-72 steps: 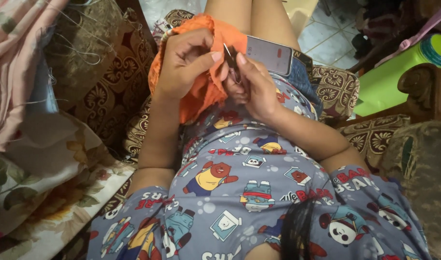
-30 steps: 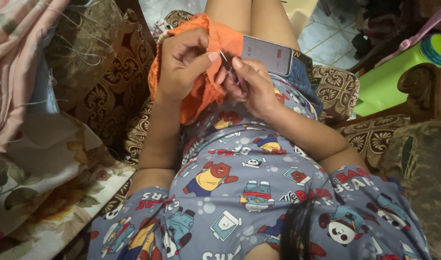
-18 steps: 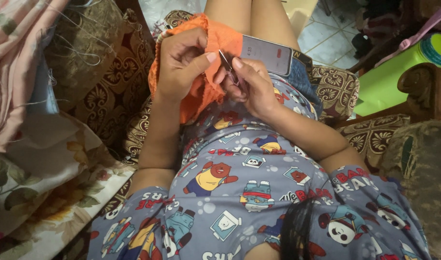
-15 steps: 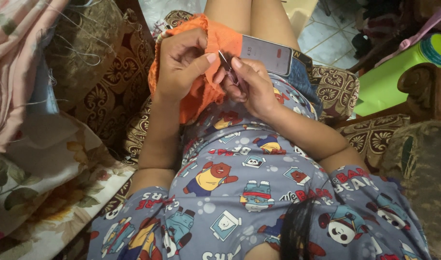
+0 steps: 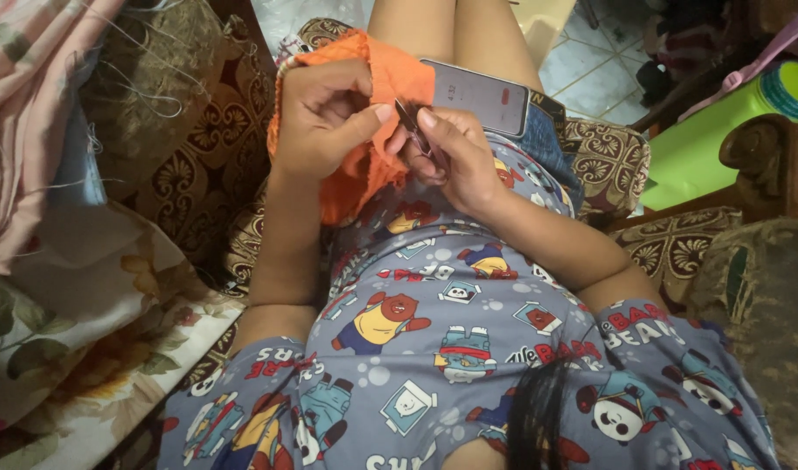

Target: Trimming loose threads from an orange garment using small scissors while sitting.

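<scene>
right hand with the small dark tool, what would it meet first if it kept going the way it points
The right hand aims its small dark tool up and left, so it would likely meet the orange fabric first, beside the left hand's thumb. Depth is unclear; it may already touch.

I wear a loose, short-sleeved grey-blue shirt (image 5: 451, 348) printed all over with cartoon bears, pandas, small blue trousers, little square pictures and red lettering. Both my forearms are bare from the short sleeves down, and neither my left hand (image 5: 325, 117) nor my right hand (image 5: 455, 157) shows any ring or watch. A lock of dark hair (image 5: 538, 418) hangs down over my chest.
</scene>
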